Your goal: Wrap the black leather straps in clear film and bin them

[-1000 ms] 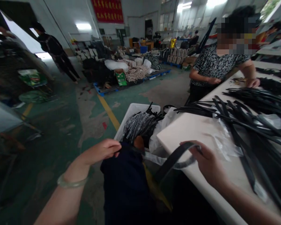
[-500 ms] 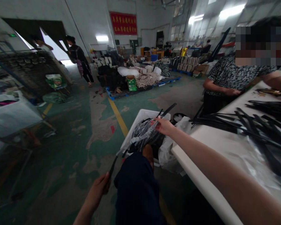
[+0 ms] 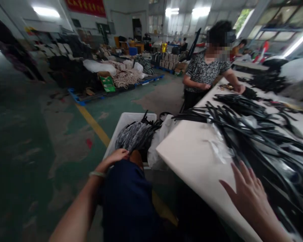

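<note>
At the near edge of a white plastic bin point(image 3: 115, 131), beside my knee, is my left hand point(image 3: 118, 155). Its fingers are bent together against the near end of the grey and black straps point(image 3: 133, 134) that fill the bin. Whether a strap is between those fingers is hidden. My right hand point(image 3: 247, 188) is spread open over the table, holding nothing. Close to its fingertips lies a loose heap of long black straps point(image 3: 244, 134). Clear plastic wrapping point(image 3: 221, 149) lies among the straps.
A white table point(image 3: 189, 144) runs along my right, its corner near the bin. A white plastic bag point(image 3: 158, 151) hangs between them. Across the table a person in a patterned shirt point(image 3: 204, 69) handles small pieces. A blue pallet point(image 3: 77, 95) with piled goods stands ahead.
My right hand has left the long strap bundle over the bin and moved right, opening above the table. My left hand has moved forward to the bin. The bundle now lies in it. The view has turned right.
</note>
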A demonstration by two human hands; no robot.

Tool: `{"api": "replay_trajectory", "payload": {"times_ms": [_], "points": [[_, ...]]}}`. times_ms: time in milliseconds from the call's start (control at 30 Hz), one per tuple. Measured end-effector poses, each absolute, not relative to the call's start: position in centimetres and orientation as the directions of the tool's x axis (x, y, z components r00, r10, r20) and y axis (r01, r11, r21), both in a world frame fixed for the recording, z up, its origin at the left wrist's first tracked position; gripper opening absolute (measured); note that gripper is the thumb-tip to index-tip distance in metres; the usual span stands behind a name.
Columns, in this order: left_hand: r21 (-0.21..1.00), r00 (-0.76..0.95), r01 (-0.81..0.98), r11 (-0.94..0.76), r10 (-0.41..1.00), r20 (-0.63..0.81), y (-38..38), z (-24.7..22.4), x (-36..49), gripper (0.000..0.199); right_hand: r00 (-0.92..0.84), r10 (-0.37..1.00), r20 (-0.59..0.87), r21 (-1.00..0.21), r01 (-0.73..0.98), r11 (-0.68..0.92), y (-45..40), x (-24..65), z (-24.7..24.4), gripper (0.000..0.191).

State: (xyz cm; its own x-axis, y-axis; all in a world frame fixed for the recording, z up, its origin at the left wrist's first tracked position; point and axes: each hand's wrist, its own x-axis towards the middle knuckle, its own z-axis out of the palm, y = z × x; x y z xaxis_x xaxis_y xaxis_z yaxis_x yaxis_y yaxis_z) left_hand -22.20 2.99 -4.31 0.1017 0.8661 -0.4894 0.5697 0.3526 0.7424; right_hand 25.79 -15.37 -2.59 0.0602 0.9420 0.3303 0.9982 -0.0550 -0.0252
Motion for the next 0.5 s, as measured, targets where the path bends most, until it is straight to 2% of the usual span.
{"api": "replay_trajectory", "payload": {"times_ms": [67, 133, 233, 300, 400, 433, 500], "points": [[0.732, 0.282, 0.637, 0.242, 0.811, -0.513, 4.5, -1.7, -19.9, 0.045, 0.159, 0.949, 0.270, 0.052, 0.982, -0.180, -19.5, 28.9, -3.9, 0.071], [0.691, 0.484, 0.717, -0.091, 0.778, -0.400, 5.4, 1.8, -16.5, 0.042, 0.193, 0.965, 0.177, 0.086, 0.974, -0.210, -21.9, 29.5, -4.8, 0.064], [0.580, 0.627, 0.694, -0.427, 0.754, -0.196, 4.7, 7.2, -9.5, 0.039, 0.213, 0.965, 0.155, 0.069, 0.972, -0.226, -22.0, 28.1, -4.8, 0.062], [0.545, 0.738, 0.608, -0.578, 0.664, -0.119, 2.9, 9.4, -4.4, 0.034, 0.196, 0.963, 0.183, 0.013, 0.979, -0.202, -20.2, 27.5, -3.8, 0.064], [0.542, 0.861, 0.462, -0.703, 0.502, -0.083, -0.3, 9.0, 2.0, 0.029, 0.139, 0.960, 0.241, -0.125, 0.986, -0.112, -15.5, 28.3, -1.7, 0.067], [0.546, 0.868, 0.446, -0.710, 0.492, -0.069, -1.1, 8.1, 3.5, 0.029, 0.127, 0.961, 0.245, -0.178, 0.980, -0.084, -13.6, 28.8, -1.0, 0.063], [0.576, 0.832, 0.462, -0.674, 0.554, -0.020, -2.2, 5.8, 5.6, 0.029, 0.127, 0.971, 0.203, -0.259, 0.963, -0.072, -10.3, 29.9, 0.2, 0.042]]}}
